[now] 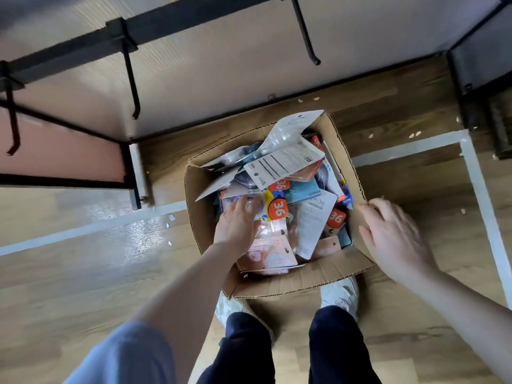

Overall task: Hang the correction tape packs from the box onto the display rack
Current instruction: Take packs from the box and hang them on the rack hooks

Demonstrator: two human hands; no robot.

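An open cardboard box [279, 282] stands on the floor between my feet, filled with several correction tape packs [285, 167] lying jumbled, some face down. My left hand [237, 223] reaches into the box, its fingers spread flat on a clear-fronted pack [273, 209] with an orange "36" label. My right hand [393, 236] rests on the box's right flap, fingers relaxed, holding nothing. Black hooks [132, 79] of the display rack [194, 20] stick out above the box, and they carry nothing.
The rack's pale back panel and black frame fill the top of the view. A second hook [306, 34] hangs to the right, and a third hook [12, 117] at the far left. White tape lines cross the wooden floor [83, 259]. A dark stand [482, 79] rises at the right.
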